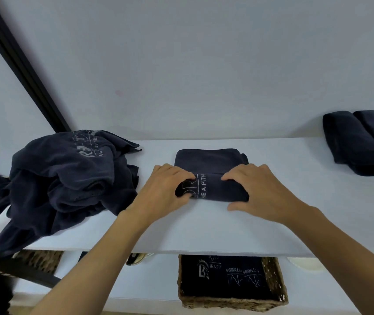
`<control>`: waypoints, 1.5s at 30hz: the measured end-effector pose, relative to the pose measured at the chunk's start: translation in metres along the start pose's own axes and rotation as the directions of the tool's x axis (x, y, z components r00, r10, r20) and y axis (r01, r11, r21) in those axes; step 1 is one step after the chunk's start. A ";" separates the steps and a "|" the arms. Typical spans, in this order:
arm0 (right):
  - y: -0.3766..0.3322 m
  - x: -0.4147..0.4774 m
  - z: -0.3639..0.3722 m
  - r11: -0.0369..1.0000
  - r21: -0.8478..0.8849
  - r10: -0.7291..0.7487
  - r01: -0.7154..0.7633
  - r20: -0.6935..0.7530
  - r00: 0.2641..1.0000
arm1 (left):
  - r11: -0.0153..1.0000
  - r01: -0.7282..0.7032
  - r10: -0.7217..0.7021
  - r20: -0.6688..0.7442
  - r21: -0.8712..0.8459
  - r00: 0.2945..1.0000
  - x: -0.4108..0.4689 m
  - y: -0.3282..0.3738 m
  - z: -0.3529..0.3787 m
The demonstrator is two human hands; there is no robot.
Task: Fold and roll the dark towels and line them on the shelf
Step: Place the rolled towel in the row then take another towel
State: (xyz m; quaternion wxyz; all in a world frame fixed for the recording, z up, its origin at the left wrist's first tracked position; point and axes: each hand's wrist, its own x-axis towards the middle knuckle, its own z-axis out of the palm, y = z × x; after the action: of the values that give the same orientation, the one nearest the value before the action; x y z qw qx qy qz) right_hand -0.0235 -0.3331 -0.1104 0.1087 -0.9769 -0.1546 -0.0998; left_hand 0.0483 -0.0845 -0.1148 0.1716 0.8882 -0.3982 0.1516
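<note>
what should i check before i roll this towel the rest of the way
1. Grip: left hand and right hand hold the towel roll, one near each end: ok.
2. Unrolled part lies flat ahead of the roll: ok.
3. Roll ends even: cannot tell, the hands cover them.
4. Loose towel pile at left sits apart from the roll: ok.
5. Bare shelf beside the rolled towels at right: ok.

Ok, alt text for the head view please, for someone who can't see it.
The left hand and right hand grip a half-rolled dark towel on a white shelf, its far part lying flat. A heap of unfolded towels lies to the left, rolled towels line the far right, and a wicker basket of towels sits below.
</note>
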 end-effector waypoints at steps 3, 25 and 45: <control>0.002 0.010 -0.004 0.995 0.057 0.082 -0.083 0.025 0.996 | 0.970 0.154 -0.138 0.093 -0.189 0.986 0.010 -0.002 -0.010; 0.030 0.075 -0.008 0.937 0.235 0.235 -0.258 0.123 0.964 | 0.984 0.176 -0.176 0.164 0.014 0.971 0.066 -0.022 -0.005; 0.054 0.117 -0.014 0.890 0.340 0.172 -0.305 0.368 0.914 | 0.973 0.018 -0.007 -0.049 0.231 0.999 0.061 -0.023 0.027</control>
State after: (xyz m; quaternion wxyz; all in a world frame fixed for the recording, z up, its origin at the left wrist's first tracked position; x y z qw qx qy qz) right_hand 0.1014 -0.3540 -0.0801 0.2855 -0.9497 -0.0644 0.1112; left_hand 0.1080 -0.1221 -0.1186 0.0773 0.9007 -0.3681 0.2174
